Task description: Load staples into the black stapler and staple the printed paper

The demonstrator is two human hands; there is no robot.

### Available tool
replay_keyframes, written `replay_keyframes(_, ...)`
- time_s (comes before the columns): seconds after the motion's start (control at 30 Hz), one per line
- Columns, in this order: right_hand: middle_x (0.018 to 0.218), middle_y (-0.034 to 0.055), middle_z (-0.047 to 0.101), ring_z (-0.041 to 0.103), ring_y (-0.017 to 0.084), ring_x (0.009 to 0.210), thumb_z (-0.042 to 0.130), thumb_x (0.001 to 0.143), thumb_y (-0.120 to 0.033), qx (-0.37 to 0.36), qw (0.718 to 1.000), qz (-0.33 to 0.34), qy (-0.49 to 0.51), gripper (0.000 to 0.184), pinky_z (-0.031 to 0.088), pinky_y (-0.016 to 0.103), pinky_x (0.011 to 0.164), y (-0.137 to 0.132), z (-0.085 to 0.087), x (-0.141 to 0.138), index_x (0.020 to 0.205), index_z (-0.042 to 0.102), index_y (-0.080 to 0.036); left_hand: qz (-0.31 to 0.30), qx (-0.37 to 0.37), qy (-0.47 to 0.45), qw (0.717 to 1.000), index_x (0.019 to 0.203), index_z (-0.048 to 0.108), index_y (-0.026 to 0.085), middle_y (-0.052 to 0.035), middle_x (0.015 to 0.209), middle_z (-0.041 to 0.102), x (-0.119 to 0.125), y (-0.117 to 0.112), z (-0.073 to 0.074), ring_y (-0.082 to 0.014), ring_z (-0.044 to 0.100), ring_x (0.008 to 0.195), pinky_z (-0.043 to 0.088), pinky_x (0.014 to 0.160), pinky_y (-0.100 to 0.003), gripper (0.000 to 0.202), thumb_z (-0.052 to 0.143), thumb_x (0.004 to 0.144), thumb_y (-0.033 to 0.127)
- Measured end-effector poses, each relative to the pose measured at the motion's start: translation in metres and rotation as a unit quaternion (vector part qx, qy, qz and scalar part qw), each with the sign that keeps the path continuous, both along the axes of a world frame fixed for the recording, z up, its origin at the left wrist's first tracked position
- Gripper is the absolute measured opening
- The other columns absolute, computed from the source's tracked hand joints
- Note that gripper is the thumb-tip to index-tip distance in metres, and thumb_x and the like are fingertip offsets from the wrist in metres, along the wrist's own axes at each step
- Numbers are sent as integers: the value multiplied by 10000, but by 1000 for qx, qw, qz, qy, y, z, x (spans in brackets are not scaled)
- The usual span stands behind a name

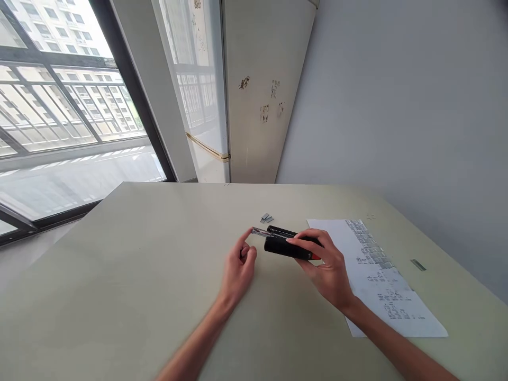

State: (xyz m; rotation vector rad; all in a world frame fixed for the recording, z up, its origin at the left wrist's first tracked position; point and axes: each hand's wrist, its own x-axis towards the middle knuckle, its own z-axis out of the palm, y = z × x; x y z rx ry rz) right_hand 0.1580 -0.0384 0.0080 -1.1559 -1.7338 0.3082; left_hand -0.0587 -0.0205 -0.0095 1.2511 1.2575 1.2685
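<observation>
My right hand (327, 270) is wrapped round a black stapler (283, 246) with a bit of red at its rear, held above the table. A silvery metal piece (261, 232) sticks out from its left end. Against the tip of that piece rests the stretched index finger of my left hand (239, 267). The other left fingers are curled in, with a small dark spot between them that I cannot make out. Just beyond the stapler, several short strips of staples (266, 218) lie on the table.
A printed paper sheet (381, 296) lies under and beyond my right forearm, with clear small packets or strips (371, 243) along its upper right edge. Further right is a single grey strip (418, 264). A refrigerator (262, 137) and a wall (377, 106) stand behind the table (119, 296).
</observation>
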Motion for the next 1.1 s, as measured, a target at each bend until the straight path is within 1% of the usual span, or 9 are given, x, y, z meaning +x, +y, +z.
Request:
replay_keyframes(0.1,1165,53,679,668,240,1099,703,975,-262,-21,1000,1,15,263,630,349,777,4,-7,-5,1195,776,-386,-60,13,59,996,1377,711,164,61,729,280,5,-1,-3,-130,316,647,299,631,-253,510,578,907,308)
replay_keyframes(0.2,1144,48,698,705,225,1023,733,966,-353,-47,998,-2,35,235,621,367,842,12,-12,-11,1198,771,-359,-88,-12,45,995,1305,750,160,67,708,281,4,1,-6,-122,292,635,281,612,-245,474,617,868,285)
replay_keyframes(0.3,1093,40,732,720,223,950,754,940,-432,-87,995,-5,56,269,613,366,825,28,-16,-19,1191,767,-335,-28,-76,-108,991,1235,765,184,81,675,343,-2,6,-5,-101,295,601,263,576,-223,433,721,814,271)
replay_keyframes(0.4,1108,50,769,731,240,964,762,916,-474,-116,991,-12,62,327,607,387,854,53,-22,-32,1186,756,-290,25,-123,-258,958,1088,744,187,97,642,336,-9,12,0,-82,276,547,226,510,-205,326,795,785,296)
replay_keyframes(0.53,1098,70,788,738,260,979,728,920,-477,-100,995,3,29,321,600,414,879,88,-34,-59,1150,743,-253,-4,-157,-353,922,848,659,165,98,640,307,-18,17,6,-64,241,502,222,449,-192,256,804,774,362)
replay_keyframes(0.67,1060,65,786,696,304,1025,750,899,-408,-83,996,12,-15,254,540,512,977,105,-36,-77,1114,742,-273,-17,-187,-440,878,899,695,126,40,694,477,-20,19,6,-68,414,528,404,506,-188,250,739,840,365)
replay_keyframes(0.83,1225,93,728,642,292,1151,603,1017,-325,-17,999,5,-41,219,500,502,1048,76,-20,-76,1218,669,-269,-2,-199,-494,847,1033,746,87,-151,1039,726,-16,20,1,-195,720,945,572,811,-256,333,576,993,370)
replay_keyframes(0.97,1067,75,724,672,270,1024,614,1025,-324,-4,991,62,-120,116,556,442,936,38,-17,-80,1109,670,-267,-37,-200,-515,833,1141,753,53,-232,1325,708,-11,16,2,-281,676,1253,521,1060,-330,447,501,1043,409)
replay_keyframes(1.1,1027,70,718,682,285,1008,622,1011,-271,-45,986,66,-146,66,579,447,896,15,-22,-86,1025,686,-257,-120,-195,-479,847,1249,742,77,-197,1478,643,-8,9,4,-315,581,1403,428,1185,-380,478,534,1034,450)
